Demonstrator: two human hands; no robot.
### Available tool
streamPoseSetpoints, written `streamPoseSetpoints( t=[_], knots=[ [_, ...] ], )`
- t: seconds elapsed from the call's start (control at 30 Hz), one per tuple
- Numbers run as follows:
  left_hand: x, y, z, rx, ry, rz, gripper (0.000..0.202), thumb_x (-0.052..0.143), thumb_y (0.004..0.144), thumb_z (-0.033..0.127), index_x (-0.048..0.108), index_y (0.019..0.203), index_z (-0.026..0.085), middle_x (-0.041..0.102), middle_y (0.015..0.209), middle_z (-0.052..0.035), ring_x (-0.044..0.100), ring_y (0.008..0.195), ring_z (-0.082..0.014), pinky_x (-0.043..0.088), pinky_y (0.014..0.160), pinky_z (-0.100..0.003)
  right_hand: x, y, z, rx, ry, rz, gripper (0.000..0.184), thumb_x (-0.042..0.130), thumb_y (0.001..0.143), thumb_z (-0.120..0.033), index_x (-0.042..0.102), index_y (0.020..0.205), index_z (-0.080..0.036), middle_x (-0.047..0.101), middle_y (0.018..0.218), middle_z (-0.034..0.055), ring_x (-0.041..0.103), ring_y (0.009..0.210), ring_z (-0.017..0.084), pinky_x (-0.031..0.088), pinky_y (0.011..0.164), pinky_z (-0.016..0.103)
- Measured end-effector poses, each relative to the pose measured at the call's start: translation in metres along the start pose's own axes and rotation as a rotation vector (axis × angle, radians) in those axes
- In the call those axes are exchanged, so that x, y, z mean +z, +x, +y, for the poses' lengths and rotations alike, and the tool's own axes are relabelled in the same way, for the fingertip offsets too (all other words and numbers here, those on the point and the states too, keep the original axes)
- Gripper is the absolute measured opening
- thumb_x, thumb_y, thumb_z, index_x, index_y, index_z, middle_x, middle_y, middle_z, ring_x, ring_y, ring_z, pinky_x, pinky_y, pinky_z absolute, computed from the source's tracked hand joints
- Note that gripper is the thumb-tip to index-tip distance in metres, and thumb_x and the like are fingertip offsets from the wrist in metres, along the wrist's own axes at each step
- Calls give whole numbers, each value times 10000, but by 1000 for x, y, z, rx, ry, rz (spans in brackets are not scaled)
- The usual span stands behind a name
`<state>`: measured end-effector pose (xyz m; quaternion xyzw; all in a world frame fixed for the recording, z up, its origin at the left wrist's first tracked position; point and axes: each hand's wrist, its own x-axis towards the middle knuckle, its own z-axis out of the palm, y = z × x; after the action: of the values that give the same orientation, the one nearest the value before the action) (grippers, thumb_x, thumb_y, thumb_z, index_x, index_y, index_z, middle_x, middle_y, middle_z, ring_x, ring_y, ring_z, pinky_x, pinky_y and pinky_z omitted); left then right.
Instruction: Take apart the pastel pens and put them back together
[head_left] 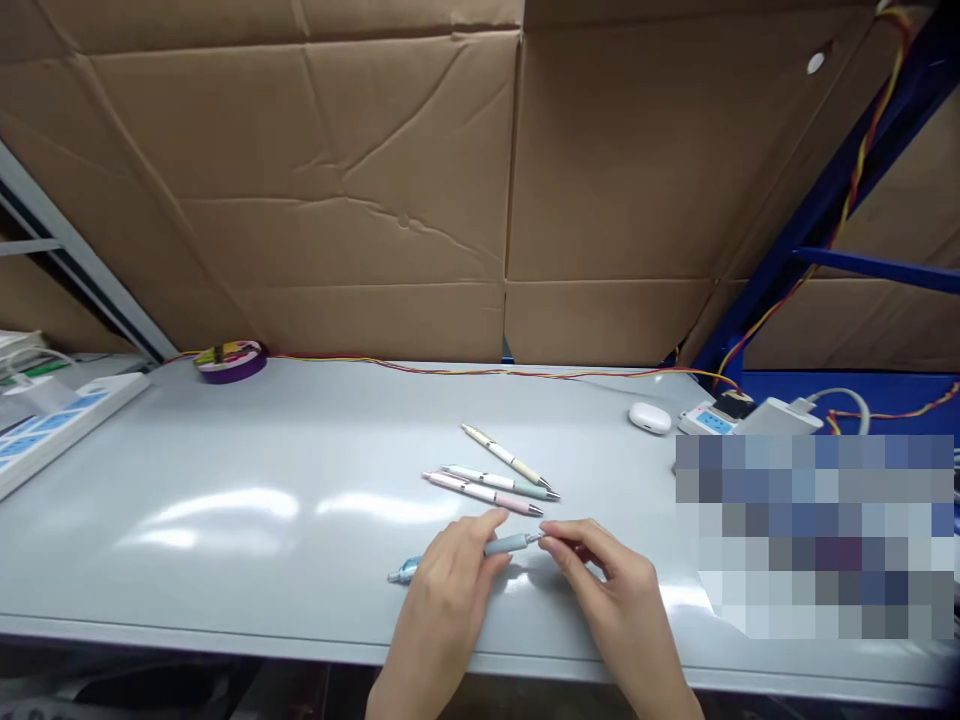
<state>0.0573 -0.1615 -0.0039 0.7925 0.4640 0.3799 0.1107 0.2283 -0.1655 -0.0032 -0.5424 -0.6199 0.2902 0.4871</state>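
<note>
My left hand (450,585) is closed around the barrel of a blue-grey pen (511,545) lying low over the grey table (225,500); the pen's light blue clip end sticks out to the left. My right hand (607,580) pinches the pen's metal tip between thumb and forefinger. Just beyond my hands lie three more pens side by side: a pink pen (480,492), a green-and-white pen (499,482) and a cream pen (504,455).
A white earbud case (649,417) and a power strip with chargers (739,415) sit at the right. Another white power strip (52,425) lies at the left edge. A purple tape roll (231,360) and a twisted red-yellow wire (480,371) run along the cardboard back wall.
</note>
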Motion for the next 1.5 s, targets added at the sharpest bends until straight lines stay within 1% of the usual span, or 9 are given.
streamPoseSetpoints(
  t=[0.23,0.5,0.63,0.8,0.97,1.17,1.33,1.4,1.5],
  knots=[
    [-2,0,2,-8,-110,22,143,451,930,161,497,1029,253,625,904,3,628,811,-159,533,673,-257,1,-1,-3,49,36,68,178,566,864,-359,670,823,-221,705,834,25,656,773,181,521,661,228],
    [-3,-2,0,-42,-124,-6,138,424,944,195,500,1044,252,625,931,-28,625,842,-190,534,712,-298,-4,1,-7,-7,-49,-89,189,509,901,-356,642,948,-231,683,844,13,628,719,160,508,640,238],
    [-12,-3,0,-89,-88,-121,108,430,938,199,532,931,232,631,895,-16,618,829,-197,527,694,-292,-9,11,-6,-92,-440,59,229,463,921,-356,617,1040,-236,665,906,45,583,772,217,474,618,314],
    [-19,1,-5,-99,31,-204,128,472,894,147,545,822,225,631,790,16,611,766,-204,512,704,-334,10,29,-6,-193,-863,-40,82,566,841,-190,639,817,-220,634,800,66,535,770,264,438,601,360],
    [-10,8,-12,-69,106,-145,192,442,881,75,558,876,227,647,924,-8,588,996,-234,457,901,-444,20,31,-7,-182,-624,46,168,490,906,-242,604,784,-227,614,738,43,535,726,244,417,600,349],
    [-7,-1,-7,63,187,285,236,541,890,170,537,1116,238,405,1337,-115,326,1303,-311,413,960,-518,2,14,-9,-167,-204,197,216,419,954,-334,545,832,-208,575,738,15,548,677,173,440,607,283],
    [-8,-6,4,232,151,288,147,609,863,170,587,991,238,630,998,-54,489,1079,-266,317,1014,-552,3,-2,-3,-309,-20,106,367,336,970,-270,369,609,-214,382,565,-40,412,505,118,335,487,238],
    [-6,-7,0,220,115,235,116,582,880,149,589,951,241,647,807,-1,536,898,-217,293,1022,-539,6,-2,-2,-305,-114,99,396,350,963,-249,306,572,-213,310,530,-50,358,473,111,287,460,237],
    [-4,-10,-8,113,74,189,106,561,891,157,597,939,244,640,810,1,526,854,-207,361,967,-472,9,2,-3,-265,-199,42,386,390,955,-284,331,581,-212,336,531,-48,382,485,115,300,463,234]
  ],
)
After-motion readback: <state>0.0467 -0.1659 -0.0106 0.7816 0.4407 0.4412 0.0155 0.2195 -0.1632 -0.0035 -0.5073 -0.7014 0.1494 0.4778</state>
